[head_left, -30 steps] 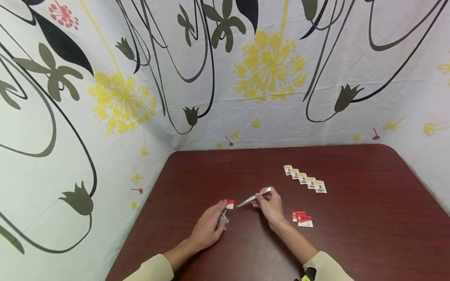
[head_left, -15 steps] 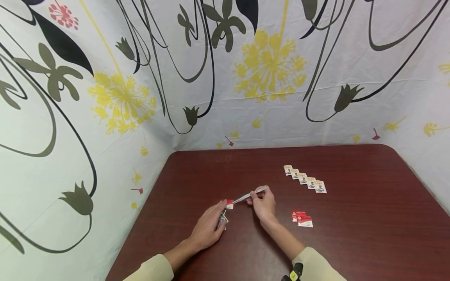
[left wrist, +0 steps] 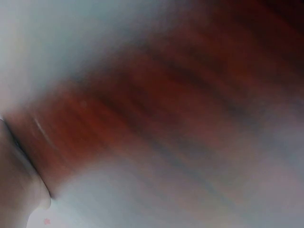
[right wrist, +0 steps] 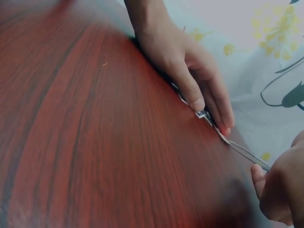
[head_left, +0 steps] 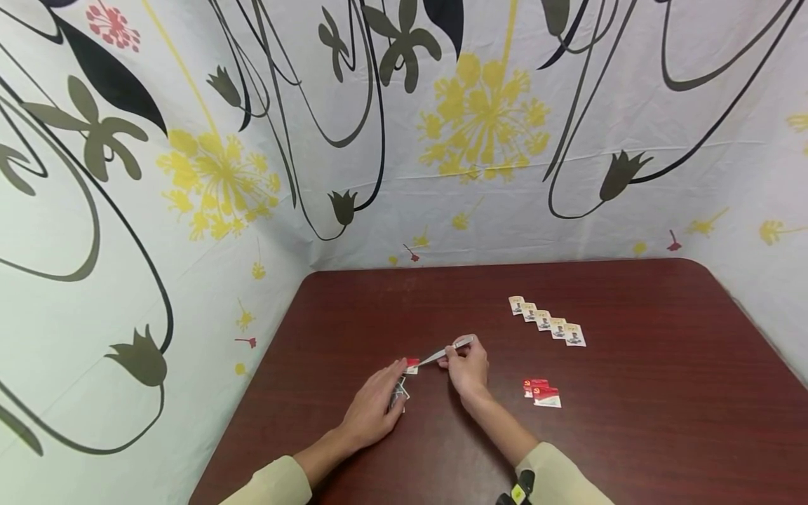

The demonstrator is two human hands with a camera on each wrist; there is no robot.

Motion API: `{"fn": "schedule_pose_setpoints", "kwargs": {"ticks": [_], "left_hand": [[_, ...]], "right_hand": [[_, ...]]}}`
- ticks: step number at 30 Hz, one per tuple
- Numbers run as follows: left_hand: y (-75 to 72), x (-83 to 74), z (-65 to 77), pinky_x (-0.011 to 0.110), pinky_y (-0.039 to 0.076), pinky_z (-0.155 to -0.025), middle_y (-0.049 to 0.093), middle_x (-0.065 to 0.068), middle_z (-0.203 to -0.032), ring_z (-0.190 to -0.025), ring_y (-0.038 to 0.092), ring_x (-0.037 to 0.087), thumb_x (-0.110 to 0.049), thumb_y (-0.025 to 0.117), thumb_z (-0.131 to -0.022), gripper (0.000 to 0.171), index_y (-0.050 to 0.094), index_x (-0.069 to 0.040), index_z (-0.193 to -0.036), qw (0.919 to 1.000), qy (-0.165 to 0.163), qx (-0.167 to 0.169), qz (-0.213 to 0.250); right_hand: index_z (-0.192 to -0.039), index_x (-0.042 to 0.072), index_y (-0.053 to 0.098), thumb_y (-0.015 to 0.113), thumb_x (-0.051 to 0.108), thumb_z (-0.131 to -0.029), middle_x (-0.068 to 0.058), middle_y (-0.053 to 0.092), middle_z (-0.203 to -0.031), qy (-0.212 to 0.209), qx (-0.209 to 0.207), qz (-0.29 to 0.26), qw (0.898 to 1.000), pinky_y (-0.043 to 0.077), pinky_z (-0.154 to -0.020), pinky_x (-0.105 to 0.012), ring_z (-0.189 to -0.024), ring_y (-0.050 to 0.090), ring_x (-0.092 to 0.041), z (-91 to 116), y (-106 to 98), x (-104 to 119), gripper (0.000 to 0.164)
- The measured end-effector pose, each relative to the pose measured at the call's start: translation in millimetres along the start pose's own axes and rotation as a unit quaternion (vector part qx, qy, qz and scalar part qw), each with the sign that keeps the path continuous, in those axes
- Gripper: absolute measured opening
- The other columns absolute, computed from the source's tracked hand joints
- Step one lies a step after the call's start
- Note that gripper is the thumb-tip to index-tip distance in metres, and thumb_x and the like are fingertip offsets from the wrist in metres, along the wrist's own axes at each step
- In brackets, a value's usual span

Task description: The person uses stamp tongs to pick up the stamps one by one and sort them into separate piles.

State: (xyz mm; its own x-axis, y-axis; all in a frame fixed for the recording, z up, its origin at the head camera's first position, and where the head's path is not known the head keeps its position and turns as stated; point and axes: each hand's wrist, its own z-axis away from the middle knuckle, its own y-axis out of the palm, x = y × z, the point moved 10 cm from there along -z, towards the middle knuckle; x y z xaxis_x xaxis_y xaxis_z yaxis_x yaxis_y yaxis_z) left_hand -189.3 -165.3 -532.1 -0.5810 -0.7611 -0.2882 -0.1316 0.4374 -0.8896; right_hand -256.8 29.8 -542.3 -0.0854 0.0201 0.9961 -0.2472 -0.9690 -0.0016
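Note:
My left hand (head_left: 372,407) rests with fairly straight fingers on a small group of stamps (head_left: 400,394), grey and white, mostly hidden under it. Past its fingertips a red and white stamp (head_left: 412,366) sticks out. Silver tweezers (head_left: 443,354) are pinched between the thumb and fingers of my right hand (head_left: 468,368). Their tips meet the right edge of that red stamp. In the right wrist view the tweezers (right wrist: 249,155) reach the stamp's edge close to the left fingertips; whether they clamp it is too small to tell. The left wrist view is mostly blurred.
Two overlapping red and white stamps (head_left: 546,397) lie to the right of my right hand. Farther back, several cream stamps (head_left: 543,320) form an overlapping diagonal row. A floral cloth (head_left: 480,210) hangs behind the dark red table (head_left: 663,337).
My right hand has moved left, bringing the tweezer tips from just off the red stamp onto its right edge. The left hand stays in place over the stamps.

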Motion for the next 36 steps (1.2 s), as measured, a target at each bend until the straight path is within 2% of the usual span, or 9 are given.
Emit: {"fn": "schedule_pose_setpoints", "kwargs": {"ticks": [7, 13, 23, 31, 36], "left_hand": [[1.9, 1.9, 0.5, 0.051, 0.041, -0.121, 0.049, 0.014, -0.162, -0.149, 0.048, 0.029, -0.017, 0.066, -0.103, 0.065, 0.042, 0.0, -0.161, 0.9999, -0.005, 0.009, -0.001], [3.5, 2.9, 1.0, 0.051, 0.042, -0.119, 0.049, 0.013, -0.162, -0.147, 0.049, 0.029, -0.018, 0.067, -0.102, 0.067, 0.042, -0.001, -0.161, 0.9999, -0.006, 0.009, -0.006], [4.1, 4.7, 0.0, 0.046, 0.038, -0.123, 0.047, 0.01, -0.164, -0.151, 0.045, 0.024, -0.02, 0.065, -0.103, 0.067, 0.04, -0.004, -0.163, 0.9995, -0.02, 0.024, -0.005], [1.0, 1.4, 0.3, 0.05, 0.041, -0.121, 0.049, 0.012, -0.162, -0.149, 0.047, 0.028, -0.02, 0.067, -0.102, 0.065, 0.044, 0.0, -0.16, 0.9998, -0.013, 0.014, -0.002], [-0.1, -0.5, 0.2, 0.053, 0.042, -0.119, 0.051, 0.016, -0.16, -0.147, 0.049, 0.031, -0.017, 0.067, -0.101, 0.064, 0.045, 0.003, -0.158, 1.0, -0.001, 0.003, -0.005]], "right_hand": [[-0.104, -0.003, 0.057, 0.066, -0.008, -0.098, -0.023, 0.075, -0.094, -0.005, -0.006, -0.001, 1.0, 0.066, -0.068, -0.036, -0.073, 0.079, -0.033, -1.4, -0.2, -1.6, 0.012], [-0.102, -0.002, 0.056, 0.066, -0.008, -0.097, -0.024, 0.076, -0.094, -0.003, -0.015, -0.002, 1.0, 0.065, -0.067, -0.034, -0.071, 0.079, -0.031, -4.5, -6.3, -1.2, 0.012], [-0.102, -0.003, 0.056, 0.065, -0.007, -0.098, -0.025, 0.075, -0.093, -0.006, -0.017, 0.0, 1.0, 0.065, -0.066, -0.032, -0.069, 0.078, -0.03, -7.2, -16.0, 2.9, 0.011], [-0.106, -0.007, 0.055, 0.063, -0.009, -0.099, -0.025, 0.072, -0.094, -0.002, -0.014, -0.037, 0.999, 0.065, -0.067, -0.034, -0.066, 0.077, -0.024, -7.2, -30.7, 3.7, 0.011], [-0.105, -0.009, 0.052, 0.061, -0.012, -0.099, -0.024, 0.069, -0.092, -0.004, -0.012, -0.089, 0.996, 0.065, -0.067, -0.032, -0.062, 0.073, -0.015, -6.3, -45.6, 10.3, 0.012]]}}
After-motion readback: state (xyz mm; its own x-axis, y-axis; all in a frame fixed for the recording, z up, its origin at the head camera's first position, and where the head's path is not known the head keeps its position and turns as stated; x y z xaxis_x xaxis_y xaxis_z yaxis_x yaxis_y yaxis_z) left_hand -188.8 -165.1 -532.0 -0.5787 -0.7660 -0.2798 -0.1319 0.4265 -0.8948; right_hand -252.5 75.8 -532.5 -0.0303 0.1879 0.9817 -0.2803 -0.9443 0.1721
